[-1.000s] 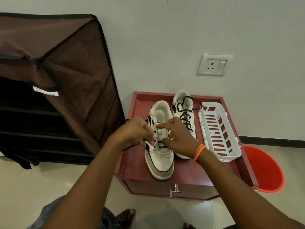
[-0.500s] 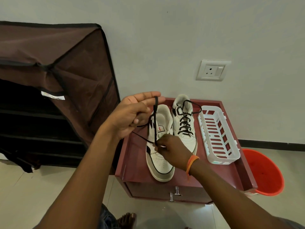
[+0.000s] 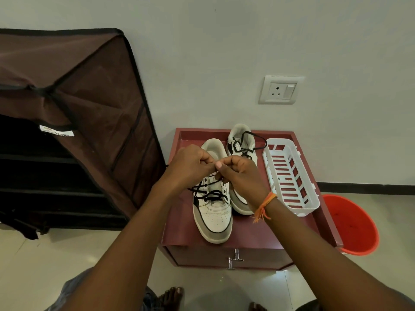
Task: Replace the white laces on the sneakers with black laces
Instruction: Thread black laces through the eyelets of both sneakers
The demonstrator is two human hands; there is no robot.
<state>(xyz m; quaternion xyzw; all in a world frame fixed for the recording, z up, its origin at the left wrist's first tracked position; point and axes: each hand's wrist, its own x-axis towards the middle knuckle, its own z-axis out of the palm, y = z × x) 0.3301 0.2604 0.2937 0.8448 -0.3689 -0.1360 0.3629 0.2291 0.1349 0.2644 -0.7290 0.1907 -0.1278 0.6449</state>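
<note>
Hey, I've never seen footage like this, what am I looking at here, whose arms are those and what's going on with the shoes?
This is one wide-angle picture from a camera worn on a person's head, looking down at their own bare arms; no machine. The left hand and right hand meet above the near sneaker, their fingers pinching a black lace threaded through its lower eyelets. The far sneaker already carries black lacing. Both stand on a low red cabinet beside a white plastic basket.

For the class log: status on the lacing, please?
Left hand and right hand both pinching black lace above near sneaker. Lower eyelets laced. Nothing in the way.
</note>
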